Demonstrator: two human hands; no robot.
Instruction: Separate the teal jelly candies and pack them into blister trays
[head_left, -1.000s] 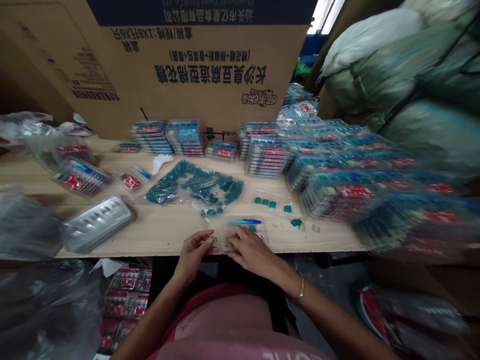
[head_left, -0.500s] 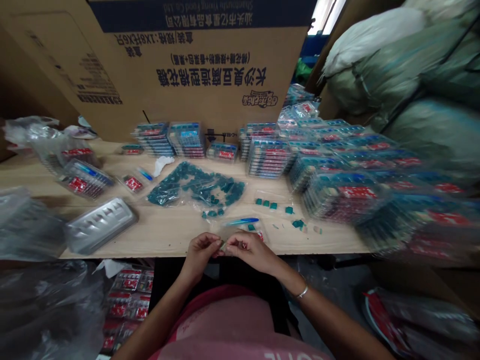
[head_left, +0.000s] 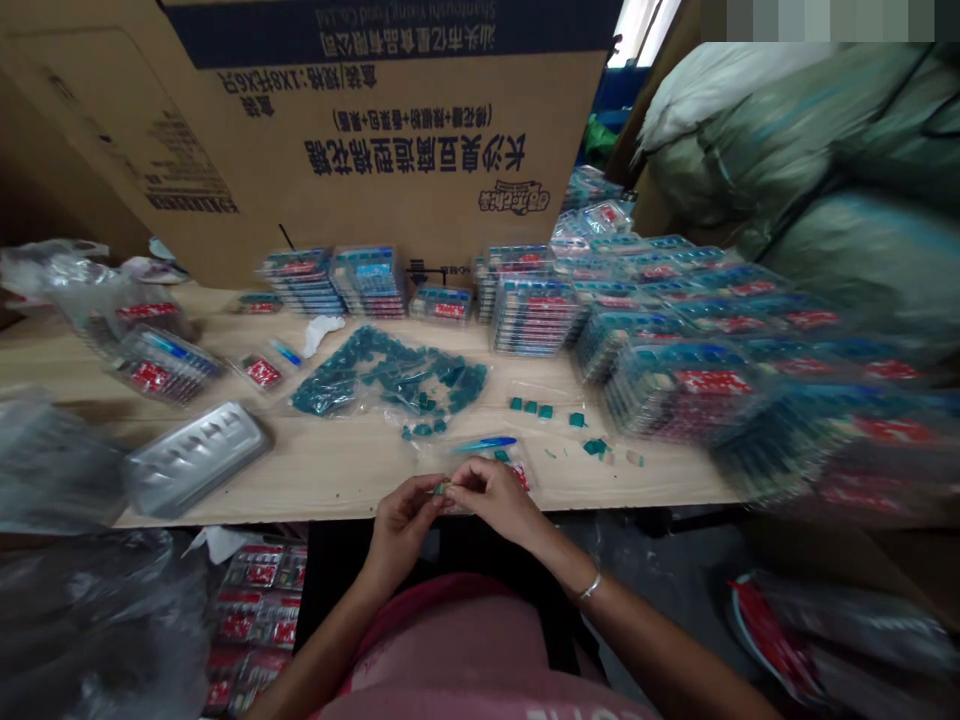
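Note:
Near the table's front edge, my left hand (head_left: 405,515) and my right hand (head_left: 493,500) meet, fingertips pinched together. Between them is a small green piece (head_left: 440,490) with a tan side, mostly covered by the fingers. Just beyond my right hand lies a clear plastic tray with a blue pen-shaped item (head_left: 486,444) and a red-and-white packet (head_left: 520,474); my hand hides part of it. A few teal blocks (head_left: 546,411) sit in a row to the right, with loose teal bits (head_left: 596,447) closer in.
An opened plastic bag of teal blocks (head_left: 360,370) lies mid-table. Stacks of filled clear packs (head_left: 667,395) crowd the right side. At left are a grey moulded tray (head_left: 196,455) and more packs (head_left: 166,365). A large cardboard box (head_left: 405,215) stands behind.
The fingers have shifted slightly around the small piece, and more of its green side shows. My view has turned a little; the things on the table stay in place.

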